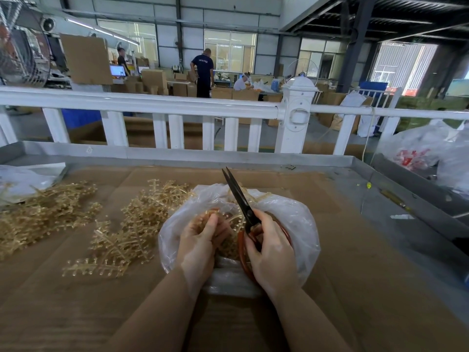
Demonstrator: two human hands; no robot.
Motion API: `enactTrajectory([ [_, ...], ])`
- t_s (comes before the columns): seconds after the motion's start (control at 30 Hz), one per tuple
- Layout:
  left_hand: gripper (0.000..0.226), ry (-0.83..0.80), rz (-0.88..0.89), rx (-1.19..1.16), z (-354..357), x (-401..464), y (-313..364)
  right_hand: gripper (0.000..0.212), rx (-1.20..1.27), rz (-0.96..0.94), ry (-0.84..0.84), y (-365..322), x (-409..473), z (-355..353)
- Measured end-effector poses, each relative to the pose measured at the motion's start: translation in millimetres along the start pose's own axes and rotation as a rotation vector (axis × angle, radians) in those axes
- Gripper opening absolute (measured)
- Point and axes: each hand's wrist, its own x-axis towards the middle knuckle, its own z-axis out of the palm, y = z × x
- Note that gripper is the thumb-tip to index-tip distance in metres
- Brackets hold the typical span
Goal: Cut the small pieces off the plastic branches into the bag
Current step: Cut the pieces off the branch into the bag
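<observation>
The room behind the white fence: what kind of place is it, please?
Most likely a factory or packing workshop. Stacks of cardboard boxes fill the floor behind the white fence, people work at benches there, and a pile of plastic branches lies on the cardboard-covered worktable in front.

A factory packing hall: a high steel-framed roof [380, 11], wide windows [229, 50] in panelled walls, and stacks of cardboard boxes [154, 81] where workers [203, 72] stand among computer screens [117, 71]. A white railing [152, 104] fences off a metal-edged workbench [228, 154] lined with cardboard, strewn with golden plastic branches [127, 232], beside a large industrial fan [20, 47]
</observation>
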Motion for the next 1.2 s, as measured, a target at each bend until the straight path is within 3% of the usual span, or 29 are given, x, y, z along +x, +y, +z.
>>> enactTrajectory([
  [0.07,0.011,-0.077,0.006,0.036,-1,-2,1,0.048,0.000,0.000,0.002,0,-1,0],
  [0.17,0.030,-0.093,0.003,0.086,-3,-1,0,0.047,0.003,-0.005,0.008,0,-1,1],
  [0.37,0.012,0.044,0.072,0.048,0,3,-5,0.046,0.075,-0.004,0.026,1,-1,-1],
  [0.53,0.010,-0.035,0.100,0.124,-2,2,-5,0.044,0.109,-0.016,0.050,0,-1,-1],
  [0.63,0.040,-0.036,0.063,0.171,-5,1,-4,0.043,0.099,-0.019,0.058,0,-1,0],
  [0.83,0.008,0.048,0.078,0.159,-2,6,-8,0.044,0.091,-0.031,0.063,-1,-1,0],
  [1.0,0.016,-0.021,0.149,0.271,-3,6,-11,0.044,0.099,-0.039,0.070,-2,-2,-2],
  [1.2,0.024,-0.077,0.097,0.311,-6,4,-9,0.044,0.090,-0.031,0.063,-2,-2,-2],
])
